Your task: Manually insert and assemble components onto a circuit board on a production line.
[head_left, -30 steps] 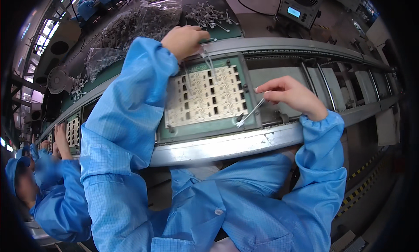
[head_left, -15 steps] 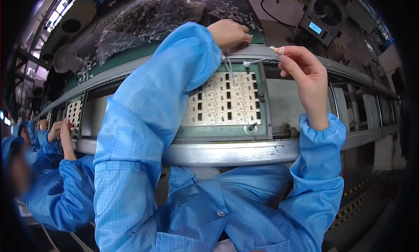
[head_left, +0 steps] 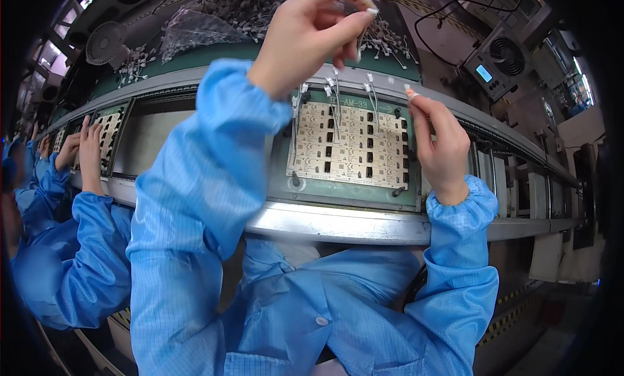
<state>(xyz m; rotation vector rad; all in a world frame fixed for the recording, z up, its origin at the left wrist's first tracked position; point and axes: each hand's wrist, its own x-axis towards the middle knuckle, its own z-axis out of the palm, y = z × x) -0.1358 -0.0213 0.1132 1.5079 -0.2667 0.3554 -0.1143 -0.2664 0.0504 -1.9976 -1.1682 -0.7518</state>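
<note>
My left hand (head_left: pixel 312 41) is raised over the far rail, its thumb and forefinger pinched on a small white connector (head_left: pixel 372 12). Another whitish end shows just below those fingers. To the right of the board panel (head_left: pixel 351 145), my right hand (head_left: pixel 443 142) has its thumb and forefinger together. A small white-and-orange bit (head_left: pixel 409 92) shows at their tips; whether it is held or wrapped on a finger, I cannot tell. The panel of pale boards with black parts lies in a green fixture (head_left: pixel 325 192). Several thin white leads with white connectors (head_left: pixel 329 84) stand along its far edge.
A metal rail (head_left: pixel 338 221) runs along the near side of the line. Beyond the far rail lie heaped cables (head_left: pixel 387 41) and a clear plastic bag (head_left: pixel 201 31). A boxy device with a fan and lit screen (head_left: pixel 497 60) stands far right. At left, another person's hands (head_left: pixel 88 148) work over a similar panel.
My left hand has lifted and come nearer, now showing a connector in its pinch. The lead stretched toward my right hand no longer reaches it. The view has shifted, showing more of the panel.
</note>
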